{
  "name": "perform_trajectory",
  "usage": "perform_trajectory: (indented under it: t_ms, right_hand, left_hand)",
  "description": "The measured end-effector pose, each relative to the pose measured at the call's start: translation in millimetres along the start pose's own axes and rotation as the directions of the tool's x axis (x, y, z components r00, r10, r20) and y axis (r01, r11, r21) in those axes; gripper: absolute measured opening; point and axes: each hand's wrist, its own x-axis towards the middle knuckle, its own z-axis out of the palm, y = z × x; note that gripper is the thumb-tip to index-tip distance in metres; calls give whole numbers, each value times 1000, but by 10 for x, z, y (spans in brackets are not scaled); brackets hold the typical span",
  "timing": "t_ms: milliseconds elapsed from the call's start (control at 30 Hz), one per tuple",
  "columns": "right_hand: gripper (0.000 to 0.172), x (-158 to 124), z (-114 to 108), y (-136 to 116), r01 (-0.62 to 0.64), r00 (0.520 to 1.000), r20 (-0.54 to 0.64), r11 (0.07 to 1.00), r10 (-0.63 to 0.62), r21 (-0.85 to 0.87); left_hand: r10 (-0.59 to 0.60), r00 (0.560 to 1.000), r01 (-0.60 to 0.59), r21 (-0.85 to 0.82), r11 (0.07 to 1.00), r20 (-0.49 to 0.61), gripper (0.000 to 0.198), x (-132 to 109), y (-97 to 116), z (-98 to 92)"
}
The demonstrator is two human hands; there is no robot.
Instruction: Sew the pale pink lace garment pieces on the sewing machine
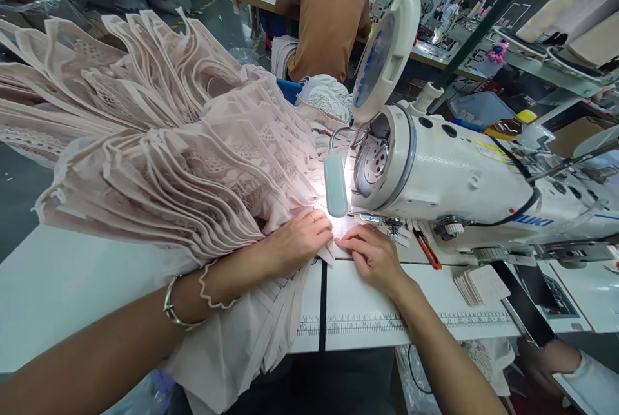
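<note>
A big heap of pale pink lace fabric pieces [159,144] lies on the white sewing table [72,279], spilling over its front edge. My left hand [300,238] rests flat on the fabric just left of the needle, fingers stretched, a ring on one finger and a bangle on the wrist. My right hand [372,257] presses a small piece of the pink fabric to the table with fingers together, right in front of the presser foot [370,218]. The white sewing machine [459,183] stands to the right, its lamp [335,186] lit over my hands.
Orange-handled snips [428,250] and a stack of small beige pieces [481,284] lie by the machine base. A ruler strip [401,323] runs along the table's front. A person in a brown top [329,9] sits ahead at another table. Shelves and clutter fill the right.
</note>
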Motion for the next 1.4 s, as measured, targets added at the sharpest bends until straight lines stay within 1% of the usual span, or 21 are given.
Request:
perform_trajectory:
  t_ms: [100,233,367,467,567,667,800,933,1000,1067,1133,1267,1400]
  right_hand:
    - [38,-7,-6,15,17,1000,18,1000,-17,-13]
    - [42,-28,-7,39,-3,998,55,997,8,-78]
    - [42,-44,-5,65,5,995,96,997,2,-76]
    - [42,-50,4,79,-2,993,115,996,12,-89]
    - [41,-58,27,87,-20,995,99,995,30,-96]
    - [41,-69,61,92,-37,996,73,994,44,-101]
    - [42,-80,92,95,-74,993,79,986,87,-148]
    - [46,-73,93,88,-128,978,138,971,158,-204]
    - [48,-63,87,84,-143,970,160,964,181,-222]
    - [50,-52,83,80,-145,967,173,960,189,-238]
    - [52,-43,87,78,-144,964,180,956,193,-257]
    - [56,-37,122,89,-138,961,194,949,198,-284]
    - [59,-41,152,105,-128,955,214,936,205,-327]
  left_hand:
    - [-24,1000,24,-41,999,9,18,-16,-21,-1]
    - [-28,1000,29,-92,995,6,21,-29,-39,28]
    - [-23,1000,23,-113,993,3,21,-28,-48,37]
    - [-37,998,42,-124,991,41,20,-29,-67,50]
    - [-65,992,78,-125,989,107,21,-23,-93,60]
    - [-83,990,98,-122,988,117,24,1,-101,40]
    - [-106,990,118,-147,982,91,30,44,-76,-9]
    - [-151,983,166,-151,974,106,36,59,-50,-14]
    - [-165,982,176,-116,978,96,34,50,-45,4]
    - [-153,986,157,-47,987,71,26,39,-45,21]
    - [-103,994,102,31,994,34,21,31,-44,27]
    - [10,1000,-9,129,992,-11,21,27,-23,0]
    - [56,998,-51,177,983,-24,26,31,16,-32]
